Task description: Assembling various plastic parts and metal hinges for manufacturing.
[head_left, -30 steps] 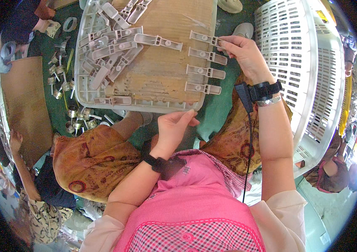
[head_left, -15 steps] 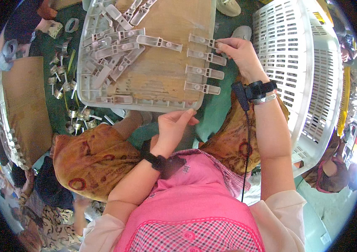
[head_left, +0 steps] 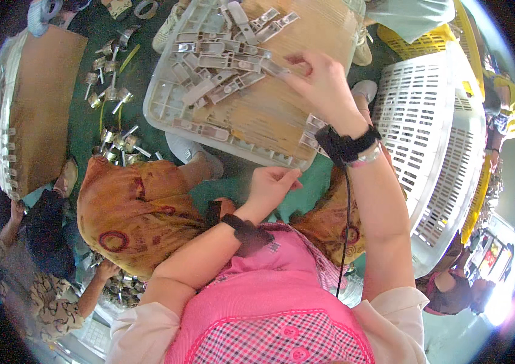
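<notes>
1 clip (head_left: 257, 64) juts from the pile (head_left: 206, 90), probably handy for the right hand (head_left: 324, 85), fingers apart; left hand's (head_left: 268, 188) fingers are together.

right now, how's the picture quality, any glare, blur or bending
Head view: glare washes out the lower right edge; head view: fisheye distortion bows the edges of the white basket, with black corners around the picture; head view: the right hand looks slightly soft, perhaps motion blur, while the pink apron reads clearly.
</notes>
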A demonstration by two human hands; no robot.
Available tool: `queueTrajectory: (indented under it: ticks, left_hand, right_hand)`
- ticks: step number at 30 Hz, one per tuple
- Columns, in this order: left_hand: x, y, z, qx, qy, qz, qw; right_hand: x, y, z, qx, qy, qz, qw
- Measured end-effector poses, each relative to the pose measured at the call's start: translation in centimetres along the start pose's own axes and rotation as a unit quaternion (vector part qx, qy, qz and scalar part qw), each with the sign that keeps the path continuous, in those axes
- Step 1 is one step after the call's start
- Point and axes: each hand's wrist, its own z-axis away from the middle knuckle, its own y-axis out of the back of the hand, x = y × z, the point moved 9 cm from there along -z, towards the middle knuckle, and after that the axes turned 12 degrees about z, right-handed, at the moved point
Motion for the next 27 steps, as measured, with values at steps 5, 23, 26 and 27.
queueTrajectory:
  ticks: [5,23,26,27]
  left_hand:
    - [-0.3,-0.7,-0.2,-0.013,0.015,-0.001,1.0]
    - [0.3,-0.7,0.1,-0.004,0.06,-0.047,0.997]
    - [0.4,-0.7,0.1,0.003,0.061,-0.033,0.998]
    - [0.5,-0.7,0.2,0.003,0.058,-0.038,0.998]
  right_hand:
    - [-1.1,-2.3,-2.4,-0.081,0.012,0.073,0.994]
    - [17.8,0.6,6.1,0.022,-0.292,-0.486,0.824]
    - [18.0,0.3,5.9,0.015,-0.29,-0.465,0.836]
    - [18.2,0.0,5.9,0.007,-0.293,-0.465,0.836]
